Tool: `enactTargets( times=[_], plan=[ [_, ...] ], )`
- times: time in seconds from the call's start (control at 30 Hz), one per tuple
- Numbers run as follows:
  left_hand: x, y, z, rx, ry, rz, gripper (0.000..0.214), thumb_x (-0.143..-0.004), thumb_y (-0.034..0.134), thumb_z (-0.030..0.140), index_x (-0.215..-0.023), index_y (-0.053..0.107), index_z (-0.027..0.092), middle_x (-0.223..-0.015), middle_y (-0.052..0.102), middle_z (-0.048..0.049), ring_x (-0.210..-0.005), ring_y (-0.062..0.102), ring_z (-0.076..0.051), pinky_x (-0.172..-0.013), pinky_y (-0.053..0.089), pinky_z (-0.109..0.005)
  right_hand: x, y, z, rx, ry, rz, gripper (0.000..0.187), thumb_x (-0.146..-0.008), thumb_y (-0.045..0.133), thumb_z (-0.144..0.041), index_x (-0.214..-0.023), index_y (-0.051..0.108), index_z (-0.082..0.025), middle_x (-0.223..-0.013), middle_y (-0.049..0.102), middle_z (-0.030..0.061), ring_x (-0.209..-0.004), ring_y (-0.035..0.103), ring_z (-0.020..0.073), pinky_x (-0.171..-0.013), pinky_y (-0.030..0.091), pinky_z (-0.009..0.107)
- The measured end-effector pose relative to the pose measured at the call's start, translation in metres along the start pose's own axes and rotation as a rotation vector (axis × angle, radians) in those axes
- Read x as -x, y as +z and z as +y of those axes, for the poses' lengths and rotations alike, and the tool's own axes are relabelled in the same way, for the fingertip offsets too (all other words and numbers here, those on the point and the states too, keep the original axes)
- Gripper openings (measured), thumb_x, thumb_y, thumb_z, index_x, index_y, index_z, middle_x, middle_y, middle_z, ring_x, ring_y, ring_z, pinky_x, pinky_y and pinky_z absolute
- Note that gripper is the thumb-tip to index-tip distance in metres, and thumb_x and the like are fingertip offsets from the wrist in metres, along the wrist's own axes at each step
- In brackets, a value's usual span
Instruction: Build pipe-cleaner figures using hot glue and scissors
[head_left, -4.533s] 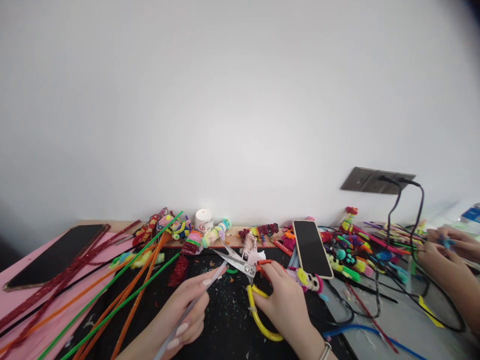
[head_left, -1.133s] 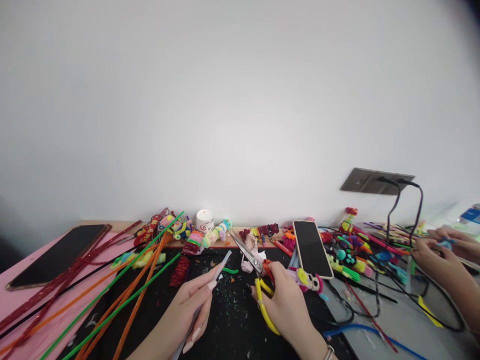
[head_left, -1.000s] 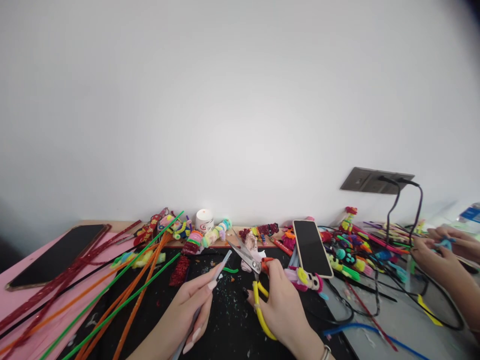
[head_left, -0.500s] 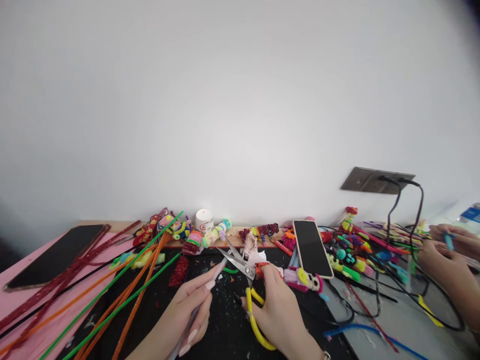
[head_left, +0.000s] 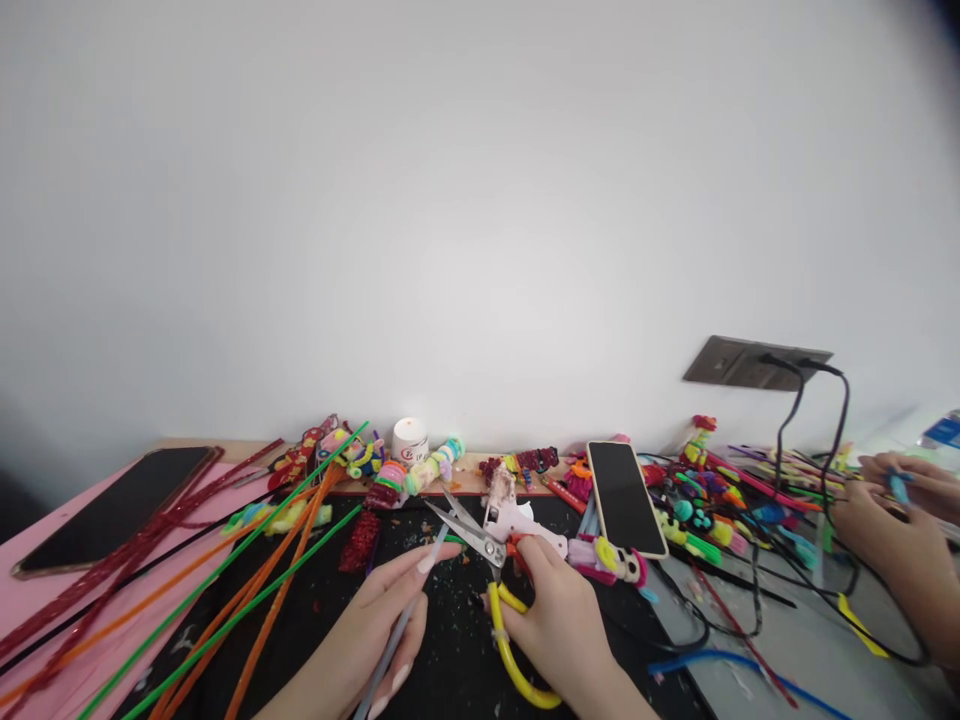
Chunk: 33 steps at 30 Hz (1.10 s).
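Pipe cleaner [head_left: 390, 645] pinched in the grip of your left hand [head_left: 379, 605]; your right hand [head_left: 562, 620] grip wraps scissors [head_left: 490, 552], blades spread; glue gun [head_left: 510, 515] toward back edge of tabletop [head_left: 466, 482].

One head-worn camera faces forward and down, near the wearer's left hand [head_left: 369, 615] and right hand [head_left: 561, 605]; a wall [head_left: 450, 210] fills the upper half.

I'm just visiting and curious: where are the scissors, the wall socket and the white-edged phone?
Scissors [head_left: 490, 549]: head view, on the pivot.
Wall socket [head_left: 744, 364]: head view, on its plate.
White-edged phone [head_left: 625, 498]: head view, on the dark screen.
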<state>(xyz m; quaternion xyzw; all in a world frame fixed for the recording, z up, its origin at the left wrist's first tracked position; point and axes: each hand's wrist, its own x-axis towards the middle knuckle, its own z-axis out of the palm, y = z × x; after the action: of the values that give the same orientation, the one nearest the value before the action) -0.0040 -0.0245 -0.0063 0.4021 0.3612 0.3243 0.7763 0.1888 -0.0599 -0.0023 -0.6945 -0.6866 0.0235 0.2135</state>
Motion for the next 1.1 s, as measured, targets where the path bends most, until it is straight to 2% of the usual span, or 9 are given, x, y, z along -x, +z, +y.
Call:
enactTargets(
  times=[0.17, 0.4, 0.6, 0.73, 0.83, 0.93, 1.1],
  plan=[
    [-0.002, 0.002, 0.0, -0.062, 0.034, 0.01, 0.046, -0.083, 0.043, 0.049, -0.11, 0.05, 0.013, -0.038, 0.054, 0.0055, -0.018, 0.031, -0.004, -0.019, 0.019, -0.01, 0.001, 0.003, -0.003, -0.013, -0.04, -0.011, 0.024, -0.065, 0.062, -0.026, -0.087, 0.054, -0.02, -0.084, 0.061, 0.0029, -0.075, 0.06, 0.0216, -0.061, 0.042, 0.027],
    [-0.002, -0.001, -0.001, -0.059, 0.051, 0.044, 0.036, -0.086, 0.04, 0.047, -0.101, 0.05, 0.016, -0.031, 0.048, 0.0086, -0.018, 0.029, -0.005, -0.021, 0.02, -0.011, 0.003, 0.007, -0.009, -0.032, -0.04, -0.011, 0.022, -0.065, 0.062, -0.026, -0.084, 0.052, -0.02, -0.08, 0.061, 0.0025, -0.07, 0.06, 0.0212, -0.057, 0.041, 0.026],
    [-0.002, 0.001, 0.0, -0.011, 0.06, 0.024, 0.034, -0.086, 0.04, 0.046, -0.095, 0.052, 0.016, -0.028, 0.041, 0.0106, -0.018, 0.021, -0.004, -0.023, 0.018, -0.012, 0.001, 0.003, -0.003, -0.059, 0.014, 0.056, 0.016, -0.068, 0.06, -0.025, -0.079, 0.049, -0.021, -0.075, 0.059, 0.0007, -0.066, 0.057, 0.0187, -0.055, 0.039, 0.025],
    [-0.001, 0.002, 0.0, 0.025, 0.036, 0.0, 0.031, -0.085, 0.042, 0.047, -0.095, 0.05, 0.019, -0.029, 0.036, 0.0124, -0.02, 0.018, -0.005, -0.022, 0.02, -0.013, 0.0, 0.003, -0.002, -0.095, 0.03, 0.056, 0.016, -0.067, 0.061, -0.024, -0.075, 0.047, -0.021, -0.072, 0.057, -0.0005, -0.065, 0.055, 0.0178, -0.055, 0.038, 0.024],
    [-0.001, 0.002, 0.001, -0.019, 0.035, -0.004, 0.031, -0.085, 0.039, 0.048, -0.095, 0.048, 0.02, -0.033, 0.043, 0.0096, -0.023, 0.028, -0.007, -0.025, 0.026, -0.015, 0.0, 0.004, -0.001, -0.137, 0.056, 0.045, 0.016, -0.067, 0.06, -0.023, -0.075, 0.047, -0.021, -0.07, 0.055, -0.0015, -0.063, 0.053, 0.0168, -0.056, 0.038, 0.023],
    [-0.003, -0.001, 0.001, -0.059, 0.054, -0.059, 0.029, -0.085, 0.04, 0.048, -0.09, 0.046, 0.02, -0.039, 0.051, 0.0063, -0.031, 0.04, -0.009, -0.034, 0.032, -0.017, 0.0, 0.005, 0.001, -0.177, 0.087, 0.025, 0.015, -0.068, 0.059, -0.024, -0.075, 0.046, -0.021, -0.067, 0.052, -0.0027, -0.061, 0.05, 0.0157, -0.055, 0.036, 0.023],
    [-0.004, -0.003, 0.006, -0.171, 0.109, -0.059, 0.028, -0.082, 0.049, 0.046, -0.083, 0.05, 0.018, -0.053, 0.052, 0.0047, -0.047, 0.042, -0.008, -0.047, 0.029, -0.018, 0.0, 0.006, 0.002, -0.218, 0.098, 0.01, 0.014, -0.069, 0.057, -0.024, -0.072, 0.044, -0.021, -0.064, 0.048, -0.0037, -0.059, 0.046, 0.0148, -0.054, 0.033, 0.023]
  ],
)
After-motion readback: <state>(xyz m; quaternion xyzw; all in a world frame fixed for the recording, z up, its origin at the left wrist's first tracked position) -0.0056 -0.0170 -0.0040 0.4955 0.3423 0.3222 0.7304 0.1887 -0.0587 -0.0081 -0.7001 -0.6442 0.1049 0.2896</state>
